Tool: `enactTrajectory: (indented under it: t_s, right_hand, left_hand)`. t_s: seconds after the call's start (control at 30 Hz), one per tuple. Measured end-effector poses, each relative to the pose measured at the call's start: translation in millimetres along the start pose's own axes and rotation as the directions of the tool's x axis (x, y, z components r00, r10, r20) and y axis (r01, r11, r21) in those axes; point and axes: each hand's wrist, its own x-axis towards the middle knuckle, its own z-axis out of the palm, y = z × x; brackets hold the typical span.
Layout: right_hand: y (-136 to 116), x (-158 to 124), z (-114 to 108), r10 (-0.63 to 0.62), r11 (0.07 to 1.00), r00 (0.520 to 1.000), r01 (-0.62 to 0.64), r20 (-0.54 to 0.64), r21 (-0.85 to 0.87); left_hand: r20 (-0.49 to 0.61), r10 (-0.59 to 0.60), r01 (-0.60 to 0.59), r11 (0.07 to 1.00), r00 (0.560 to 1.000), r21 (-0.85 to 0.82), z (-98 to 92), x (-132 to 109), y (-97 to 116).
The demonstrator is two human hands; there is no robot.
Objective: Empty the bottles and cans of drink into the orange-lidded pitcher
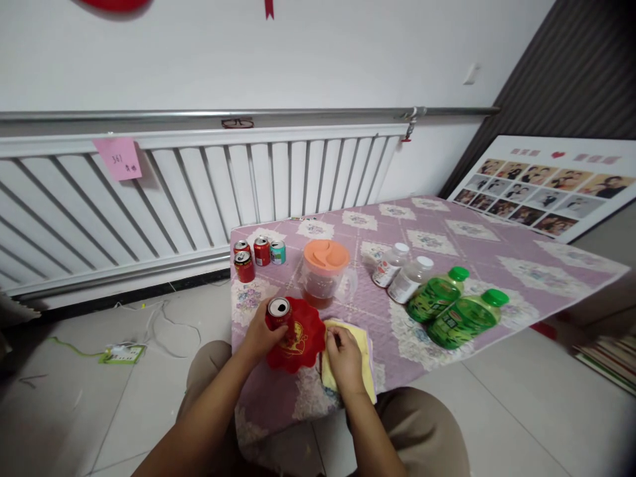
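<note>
My left hand [263,334] is wrapped round an opened red drink can [279,320], held upright over the left part of a red plate [312,326] with a wavy rim and a yellow design. My right hand [344,358] is closed, thumb and fingers drawn together at the plate's right edge. It lies over a folded yellow cloth [366,361]; whether anything is between its fingers I cannot make out. Just behind the plate stands a clear plastic pitcher [318,286] with an orange lid and some brownish liquid inside.
Several small cans, including a red can [244,268] and a teal can [278,252], stand at the table's back left. Two white-capped bottles [405,281] and two green drink bottles [464,321] lie tilted on the right. A radiator [199,192] runs behind the patterned tablecloth [358,222].
</note>
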Motion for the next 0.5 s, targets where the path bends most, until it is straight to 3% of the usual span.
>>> enactTrajectory:
  t_s: [0.43,0.5]
  right_hand:
    - [-2.6,3.3,-8.6,-0.044,0.999,0.997,0.046,0.069,-0.028]
    - [-4.3,-1.6,-14.8,-0.028,0.993,0.996,0.037,0.082,-0.111]
  left_hand:
    - [-0.070,-0.015,0.014,1.000,0.997,-0.015,-2.5,-3.0,12.9]
    - [-0.077,-0.008,0.007,1.000,0.997,-0.018,-3.3,-4.4,14.7]
